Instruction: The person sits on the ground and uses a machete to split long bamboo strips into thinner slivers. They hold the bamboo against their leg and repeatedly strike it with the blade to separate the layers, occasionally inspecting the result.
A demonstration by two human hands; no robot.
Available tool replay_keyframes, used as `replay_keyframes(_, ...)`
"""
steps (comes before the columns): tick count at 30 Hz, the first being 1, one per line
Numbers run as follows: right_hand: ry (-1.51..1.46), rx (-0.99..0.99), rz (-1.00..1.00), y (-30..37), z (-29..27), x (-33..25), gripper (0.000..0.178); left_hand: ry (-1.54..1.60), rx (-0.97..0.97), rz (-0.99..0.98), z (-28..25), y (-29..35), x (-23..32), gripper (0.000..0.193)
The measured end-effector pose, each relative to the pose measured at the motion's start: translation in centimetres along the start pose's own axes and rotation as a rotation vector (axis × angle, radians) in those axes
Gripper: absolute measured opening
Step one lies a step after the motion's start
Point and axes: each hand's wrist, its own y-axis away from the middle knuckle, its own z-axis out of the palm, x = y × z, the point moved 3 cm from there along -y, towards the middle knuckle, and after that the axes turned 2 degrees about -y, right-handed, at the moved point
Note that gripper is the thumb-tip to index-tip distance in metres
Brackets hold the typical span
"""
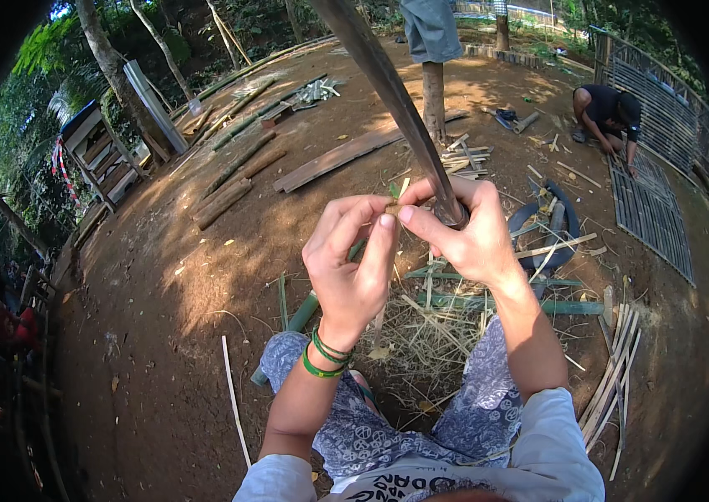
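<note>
Above my lap, both hands meet at a small green and tan piece of plant [394, 201]; it is too small to make out further. My left hand [348, 255] pinches it between thumb and fingertips, with green bands round the wrist. The right thumb and forefinger touch the same piece from the other side. In my right hand [481, 238] a machete [409, 113] is also gripped, its long dark blade slanting up to the left and out of the picture. The fingers hide most of its handle.
Thin shavings [430, 335] and green bamboo lengths [572, 307] lie between and beyond my knees. Split strips [614, 381] are piled at right, near a black hoop [568, 230]. Farther off are a plank [333, 161], logs [225, 203] and a crouching person [605, 113] by a slatted bamboo panel [651, 213].
</note>
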Motion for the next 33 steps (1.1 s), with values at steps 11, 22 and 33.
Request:
replay_keyframes(11, 0.294, -0.007, -0.240, -0.2, -0.5, -1.5, 0.015, -0.099, 0.004, 0.117, -0.1, 0.1, 1.0, 0.018)
replay_keyframes(22, 0.472, -0.117, -0.127, -0.5, -1.5, -3.0, 0.016, -0.096, -0.042, 0.156, 0.0, -0.2, 1.9, 0.019)
replay_keyframes(33, 0.377, -0.103, -0.081, -0.2, -1.4, -2.6, 0.013, 0.303, -0.132, -0.253, -0.3, -0.1, 1.0, 0.017)
